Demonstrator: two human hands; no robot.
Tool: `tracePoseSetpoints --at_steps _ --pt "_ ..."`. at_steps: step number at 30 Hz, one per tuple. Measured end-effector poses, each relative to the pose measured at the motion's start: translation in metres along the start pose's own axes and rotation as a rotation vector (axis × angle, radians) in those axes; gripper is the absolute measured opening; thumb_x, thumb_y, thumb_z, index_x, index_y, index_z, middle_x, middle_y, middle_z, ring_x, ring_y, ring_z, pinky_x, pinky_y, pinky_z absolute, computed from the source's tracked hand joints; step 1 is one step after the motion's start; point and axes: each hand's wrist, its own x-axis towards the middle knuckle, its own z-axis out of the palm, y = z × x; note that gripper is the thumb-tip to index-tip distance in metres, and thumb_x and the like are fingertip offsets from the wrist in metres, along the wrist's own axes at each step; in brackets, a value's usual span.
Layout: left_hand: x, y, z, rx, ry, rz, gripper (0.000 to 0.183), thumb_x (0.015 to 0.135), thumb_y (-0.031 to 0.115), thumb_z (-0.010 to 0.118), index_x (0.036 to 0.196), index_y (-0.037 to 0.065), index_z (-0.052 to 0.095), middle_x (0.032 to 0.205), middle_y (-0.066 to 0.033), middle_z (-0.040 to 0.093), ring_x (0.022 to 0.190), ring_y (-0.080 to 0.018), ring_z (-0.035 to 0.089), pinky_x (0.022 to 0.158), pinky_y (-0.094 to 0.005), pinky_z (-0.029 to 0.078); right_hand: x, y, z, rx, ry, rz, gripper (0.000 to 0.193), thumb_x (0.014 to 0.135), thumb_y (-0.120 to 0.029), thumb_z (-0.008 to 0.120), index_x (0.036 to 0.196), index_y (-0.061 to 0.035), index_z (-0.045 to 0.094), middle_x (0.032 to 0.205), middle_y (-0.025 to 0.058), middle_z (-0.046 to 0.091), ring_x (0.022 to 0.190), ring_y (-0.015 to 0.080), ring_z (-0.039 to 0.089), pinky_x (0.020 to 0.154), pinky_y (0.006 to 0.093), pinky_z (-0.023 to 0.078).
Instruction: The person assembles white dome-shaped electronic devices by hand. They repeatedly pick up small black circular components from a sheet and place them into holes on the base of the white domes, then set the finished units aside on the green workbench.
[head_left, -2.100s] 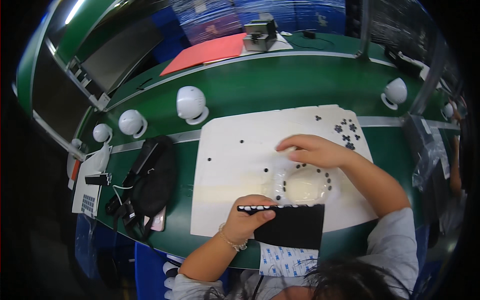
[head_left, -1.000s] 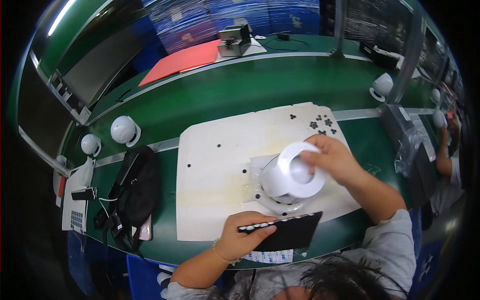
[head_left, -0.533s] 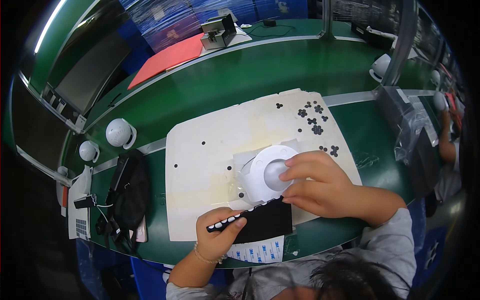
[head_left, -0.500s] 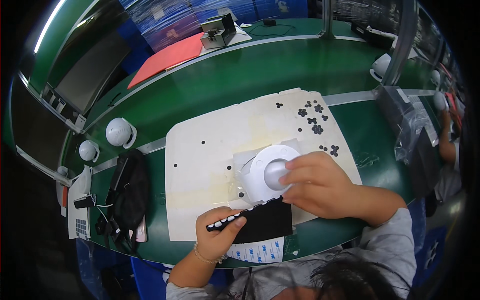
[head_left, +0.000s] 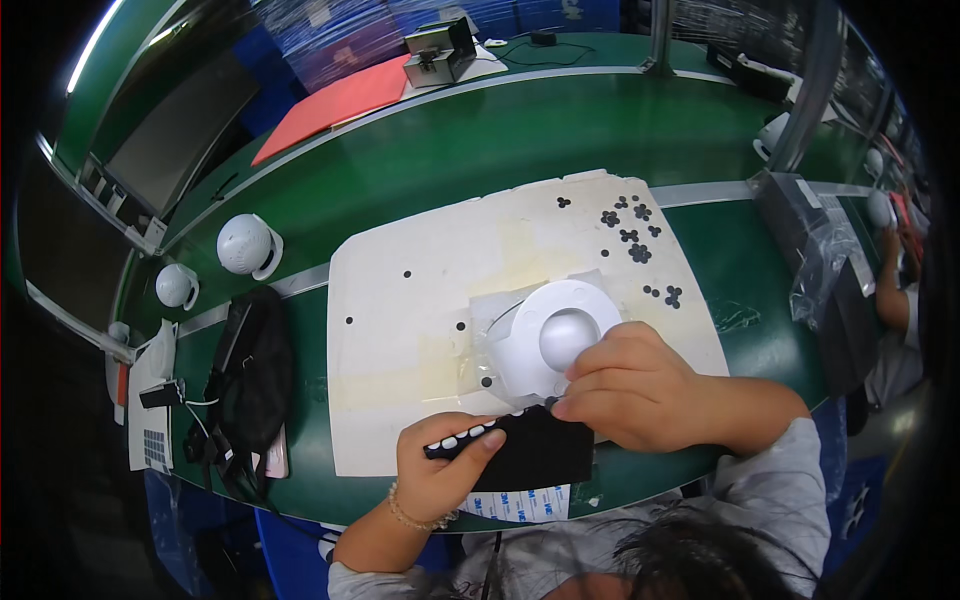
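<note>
My left hand (head_left: 440,460) grips a black sheet (head_left: 545,455) by its left part, the thumb lying over it. White oval spots line the sheet's upper edge. At the right end of that edge, my right hand (head_left: 635,390) pinches a small dark pad (head_left: 551,402); whether it is still attached to the sheet I cannot tell. Just beyond the fingers lies a white ring-shaped plastic part (head_left: 530,345) with a smooth dome in its middle. It rests on a clear plastic bag (head_left: 483,310). Part of its right side is hidden behind my right hand.
Small black round pads (head_left: 640,253) lie on the white board (head_left: 390,380), several clustered at its far right. A printed backing sheet (head_left: 535,503) sticks out under the black sheet. Left are a black bag (head_left: 255,370) and white round devices (head_left: 248,245); right, a grey box (head_left: 790,210).
My right hand has come down from the dome of the white part to the black sheet's edge and now pinches there. The white part has shifted slightly right.
</note>
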Motion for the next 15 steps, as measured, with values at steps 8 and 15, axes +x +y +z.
tracePoseSetpoints --at_steps 8,15 --pt "-0.002 0.003 0.001 -0.028 -0.036 -0.065 0.013 0.073 0.001 0.067 0.084 -0.004 0.063 0.078 -0.0105 0.064 0.071 -0.0107 0.058 0.065 -0.0219 0.045 0.007 -0.003 0.005 0.225 0.162 0.020 0.038 0.066 -0.003 0.064 0.102 -0.0099 0.056 0.093 0.0059 0.056 0.087 0.0237 0.054 0.074 0.0350 0.038" --pt "-0.003 0.001 0.000 0.008 -0.009 -0.012 0.012 0.073 0.002 0.067 0.083 -0.003 0.063 0.073 -0.0080 0.063 0.066 -0.0087 0.057 0.060 -0.0208 0.044 0.006 -0.006 -0.001 -0.019 0.041 0.089 0.042 0.065 -0.006 0.067 0.105 -0.0107 0.055 0.088 0.0008 0.057 0.085 0.0187 0.053 0.073 0.0321 0.035"
